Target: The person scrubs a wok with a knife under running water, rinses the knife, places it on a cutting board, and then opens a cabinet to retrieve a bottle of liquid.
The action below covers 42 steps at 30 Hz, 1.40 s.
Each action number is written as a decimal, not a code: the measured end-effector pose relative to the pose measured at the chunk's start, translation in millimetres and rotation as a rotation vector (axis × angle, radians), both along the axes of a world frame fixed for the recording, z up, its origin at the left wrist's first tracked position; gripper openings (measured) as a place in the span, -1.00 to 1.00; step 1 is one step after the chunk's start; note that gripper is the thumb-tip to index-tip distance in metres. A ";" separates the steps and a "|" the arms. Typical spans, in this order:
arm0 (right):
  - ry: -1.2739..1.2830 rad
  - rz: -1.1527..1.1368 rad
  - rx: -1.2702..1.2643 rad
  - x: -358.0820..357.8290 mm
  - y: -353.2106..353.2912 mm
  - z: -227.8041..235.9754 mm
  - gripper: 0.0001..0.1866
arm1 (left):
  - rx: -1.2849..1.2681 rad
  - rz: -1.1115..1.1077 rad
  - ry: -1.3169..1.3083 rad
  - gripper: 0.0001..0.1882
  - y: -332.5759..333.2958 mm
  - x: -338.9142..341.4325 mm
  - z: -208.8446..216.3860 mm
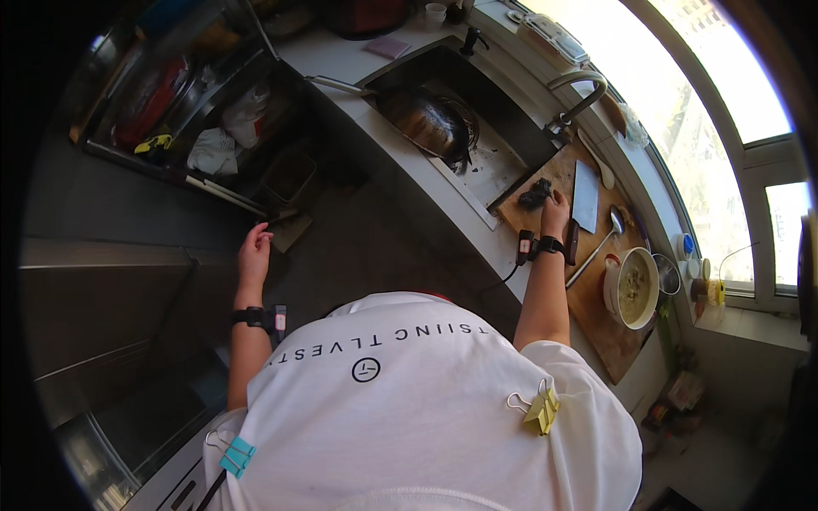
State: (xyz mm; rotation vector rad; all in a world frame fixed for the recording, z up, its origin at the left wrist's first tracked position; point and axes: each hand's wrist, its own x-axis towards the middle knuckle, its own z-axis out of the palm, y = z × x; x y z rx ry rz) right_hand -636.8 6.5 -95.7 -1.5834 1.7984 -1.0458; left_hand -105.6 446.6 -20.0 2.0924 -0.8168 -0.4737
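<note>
My right hand [555, 216] is over the wooden cutting board [607, 328], its fingers closed at the edge of a black crumpled clump [535, 194] whose kind I cannot make out. Just right of that hand lies a cleaver [585, 198] with a broad blade and a dark handle. Out to the left, my left hand [254, 250] hangs low before an open-fronted rack, fingers curled together. A thin dark thing shows at its fingertips, beside a brownish flat piece [292, 232]; what the fingers hold is unclear.
A wok [430, 123] rests tilted in the sink [503, 111], its handle over the counter edge. The faucet [584, 78] arches beyond. On the board are a ladle [615, 223] and a white pot [632, 288] with pale liquid. Bags and dishes fill the rack [226, 192] at left.
</note>
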 end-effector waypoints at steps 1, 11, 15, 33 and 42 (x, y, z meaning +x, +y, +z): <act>0.048 0.011 -0.039 9.6 6.8 0.9 -0.63 | -0.027 0.017 0.016 -0.69 16.8 -1.3 -3.6; -0.292 0.368 0.265 146.7 135.2 19.1 -0.70 | 0.017 0.266 0.149 -0.69 240.5 -30.2 -36.2; -0.380 0.489 0.419 191.4 182.1 13.3 -0.72 | -0.073 0.377 0.221 -0.69 304.8 -32.1 -48.2; -0.706 0.589 0.697 276.6 108.7 -169.1 -0.79 | 0.175 0.524 0.311 -0.70 351.3 -59.9 -63.2; -1.357 -0.119 0.650 322.1 98.0 -192.3 -0.73 | 0.237 0.500 0.394 -0.69 312.4 -29.6 -60.3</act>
